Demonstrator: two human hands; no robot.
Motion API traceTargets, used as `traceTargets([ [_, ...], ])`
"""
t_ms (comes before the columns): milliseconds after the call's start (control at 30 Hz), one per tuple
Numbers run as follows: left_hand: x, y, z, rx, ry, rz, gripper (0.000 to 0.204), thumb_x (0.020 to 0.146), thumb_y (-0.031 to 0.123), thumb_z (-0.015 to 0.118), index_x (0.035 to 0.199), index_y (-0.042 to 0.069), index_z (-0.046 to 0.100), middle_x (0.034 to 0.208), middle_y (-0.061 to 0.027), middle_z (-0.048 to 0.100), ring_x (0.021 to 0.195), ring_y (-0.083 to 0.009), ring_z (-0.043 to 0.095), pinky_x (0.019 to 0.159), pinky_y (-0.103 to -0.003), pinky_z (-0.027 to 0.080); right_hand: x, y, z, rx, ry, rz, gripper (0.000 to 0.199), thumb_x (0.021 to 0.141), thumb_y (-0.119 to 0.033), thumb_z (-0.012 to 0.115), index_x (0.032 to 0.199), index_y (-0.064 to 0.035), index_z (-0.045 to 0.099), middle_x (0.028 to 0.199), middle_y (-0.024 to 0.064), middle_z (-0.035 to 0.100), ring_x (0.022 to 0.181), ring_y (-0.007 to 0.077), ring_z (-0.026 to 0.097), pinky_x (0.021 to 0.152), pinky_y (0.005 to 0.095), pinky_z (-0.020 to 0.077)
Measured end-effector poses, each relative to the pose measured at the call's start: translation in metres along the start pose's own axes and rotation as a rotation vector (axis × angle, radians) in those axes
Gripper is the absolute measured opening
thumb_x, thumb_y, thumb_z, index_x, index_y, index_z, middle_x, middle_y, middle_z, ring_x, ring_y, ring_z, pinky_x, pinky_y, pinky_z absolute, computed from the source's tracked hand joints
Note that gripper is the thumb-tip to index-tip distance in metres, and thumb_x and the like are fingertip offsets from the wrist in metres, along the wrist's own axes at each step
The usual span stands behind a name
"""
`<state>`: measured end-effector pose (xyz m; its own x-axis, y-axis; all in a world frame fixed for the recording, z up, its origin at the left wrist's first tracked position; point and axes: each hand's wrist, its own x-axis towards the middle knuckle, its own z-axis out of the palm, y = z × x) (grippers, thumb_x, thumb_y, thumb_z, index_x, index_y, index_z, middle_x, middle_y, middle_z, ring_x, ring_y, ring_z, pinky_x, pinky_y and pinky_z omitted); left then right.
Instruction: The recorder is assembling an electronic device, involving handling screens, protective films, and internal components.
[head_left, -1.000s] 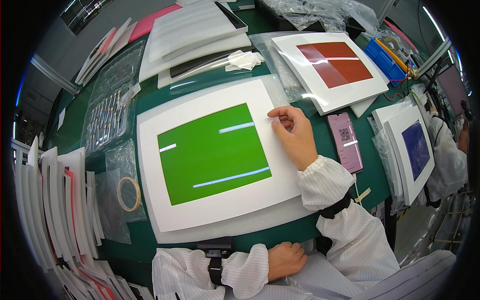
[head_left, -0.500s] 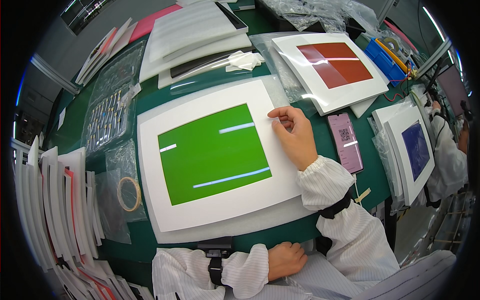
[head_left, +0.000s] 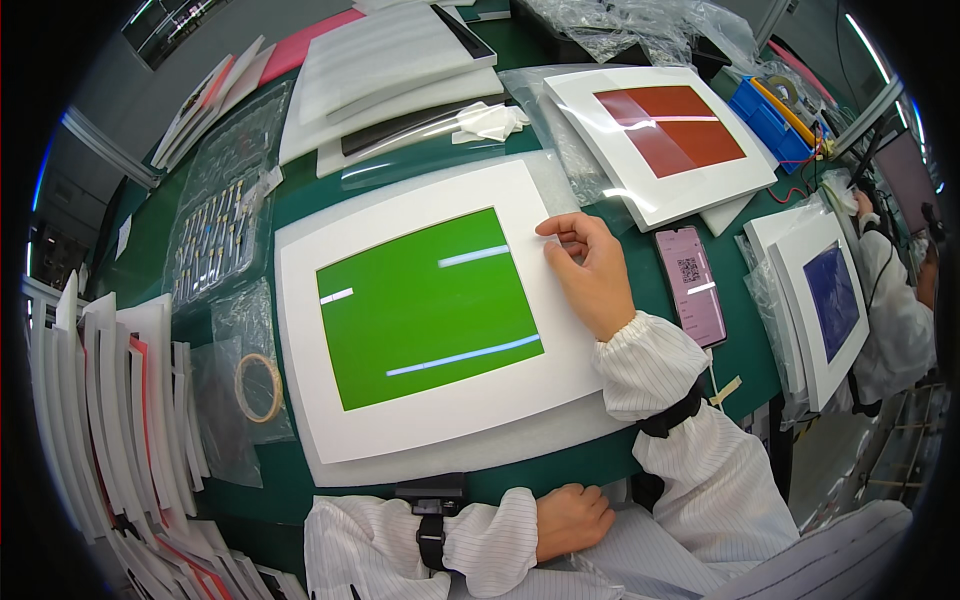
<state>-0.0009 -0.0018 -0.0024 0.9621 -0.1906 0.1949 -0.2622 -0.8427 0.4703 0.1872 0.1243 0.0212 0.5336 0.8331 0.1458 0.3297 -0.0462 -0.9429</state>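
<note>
A white-framed panel (head_left: 440, 433) with a plain green screen (head_left: 430, 310) lies tilted on a white foam sheet (head_left: 560, 432). At its upper right edge is my right hand (head_left: 592, 275), thumb and fingertips pinched together over the border. Whatever lies between those fingertips is too small or hidden to make out. My left hand (head_left: 573, 522) rests low by the near table edge, apart from the panel, its fingers curled in and nothing visible in them. Light strips reflect off the green screen.
Right of my right hand lies a phone (head_left: 690, 285). Beyond are a red-screened panel (head_left: 610, 165) and a blue-screened one (head_left: 822, 300). Foam sheets (head_left: 380, 70), a parts tray (head_left: 215, 230), a tape roll (head_left: 258, 388) and upright boards (head_left: 110, 400) surround it. A co-worker's sleeve (head_left: 895, 310) shows at far right.
Both my hands and the green-screened panel stay where they were. At the far right, the co-worker's hand has shifted slightly up and to the left.
</note>
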Motion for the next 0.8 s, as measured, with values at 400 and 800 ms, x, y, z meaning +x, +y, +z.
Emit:
traceTargets([
  [400, 0.0001, 0.0002, -0.0009, -0.004, -0.019, -0.002, 0.013, 0.068, 0.015, 0.057, 0.074, 0.004, 0.055, 0.072, -0.0042, 0.056, 0.068, -0.0146, 0.054, 0.053, -0.024, 0.045, -0.0003, -0.0018, -0.0010, 0.006, -0.007, 0.012, 0.015, 0.077, -0.004, 0.054, 0.091, -0.0038, 0.061, 0.098, 0.0101, 0.050, 0.085, 0.0192, 0.053, 0.078, 0.0291, 0.0443],
  [800, 0.0007, 0.0000, -0.0022, 0.002, -0.025, 0.000, 0.014, 0.067, 0.015, 0.058, 0.075, 0.004, 0.055, 0.072, -0.0045, 0.056, 0.067, -0.0149, 0.054, 0.053, -0.025, 0.045, 0.0001, -0.0018, -0.0009, 0.005, -0.009, 0.021, 0.016, 0.077, -0.004, 0.053, 0.091, -0.0042, 0.061, 0.098, 0.0102, 0.050, 0.084, 0.0196, 0.053, 0.078, 0.0293, 0.0442],
])
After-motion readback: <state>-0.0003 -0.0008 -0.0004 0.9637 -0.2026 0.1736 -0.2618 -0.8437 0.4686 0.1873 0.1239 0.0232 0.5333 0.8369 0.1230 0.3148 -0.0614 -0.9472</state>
